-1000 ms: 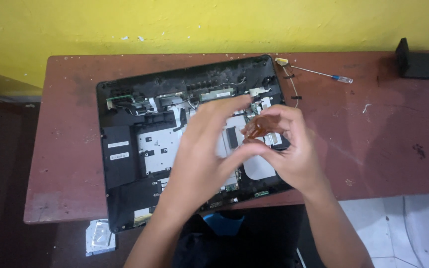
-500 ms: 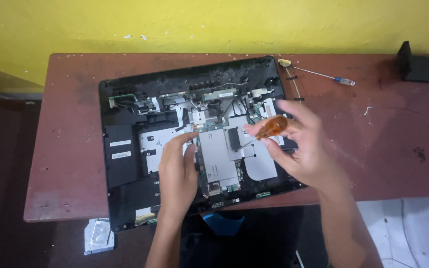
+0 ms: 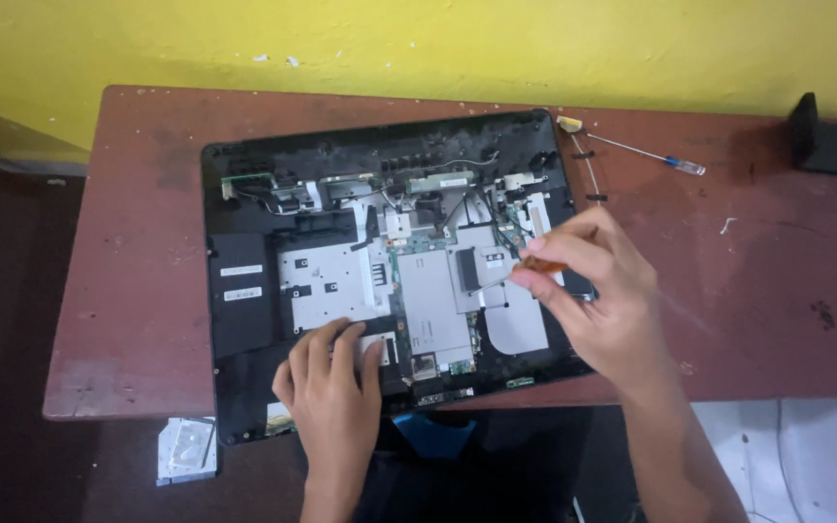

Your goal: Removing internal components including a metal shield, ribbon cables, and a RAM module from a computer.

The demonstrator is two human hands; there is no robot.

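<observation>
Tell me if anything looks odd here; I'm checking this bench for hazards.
The opened computer overhangs the near table edge under the left hand. The right hand holds a screwdriver to the board. A metal part lies on the floor below. The tabletop is scuffed and stained.

Both bare hands are reaching forward, the left pressing flat and the right pinching.

The left hand is lying palm down, its fingers stretched forward and held close together, the thumb tucked alongside, while its forearm is running straight back toward the lower edge of the view. The right hand is hovering higher and further forward, wrist bent, its thumb and first fingers curling together and gripping a slim tool handle, knuckles facing up; its forearm is angling down to the lower right corner.
</observation>
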